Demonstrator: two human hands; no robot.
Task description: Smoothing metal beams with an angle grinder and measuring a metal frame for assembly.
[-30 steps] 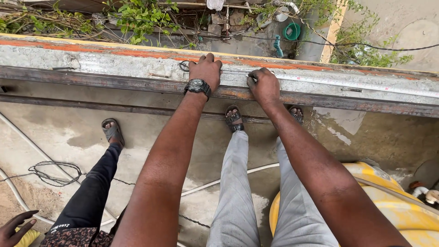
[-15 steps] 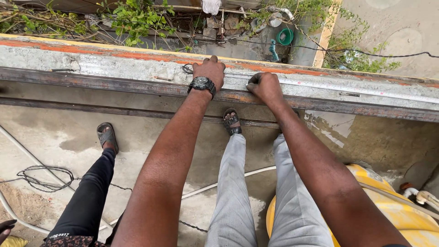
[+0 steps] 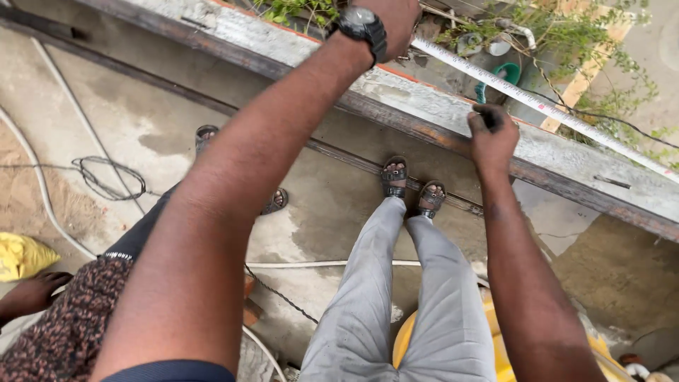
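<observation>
A long grey beam (image 3: 424, 106) with a rusty lower edge runs slantwise across the view. My left hand (image 3: 396, 18), with a black watch (image 3: 362, 27) on the wrist, is at the top edge and closed over one end of a white tape measure (image 3: 544, 106). The tape stretches right along the beam's top. My right hand (image 3: 493, 138) rests on the beam's near edge just below the tape, its fingers pinched on a small dark marker (image 3: 488, 117). My grey-trousered legs and sandalled feet (image 3: 414, 187) stand below.
Another person is at the left: a dark-trousered leg (image 3: 141, 226), sandals and a hand (image 3: 32, 293) near a yellow bag (image 3: 21, 255). A coiled black cable (image 3: 106, 177) and a white hose (image 3: 339, 264) lie on the concrete. A yellow round thing (image 3: 502, 357) sits behind my legs. Plants grow beyond the beam.
My left hand has moved away from my right hand along the beam, and the tape now stretches out between and past them. The view has swung and tilted. My right hand stays on the beam.
</observation>
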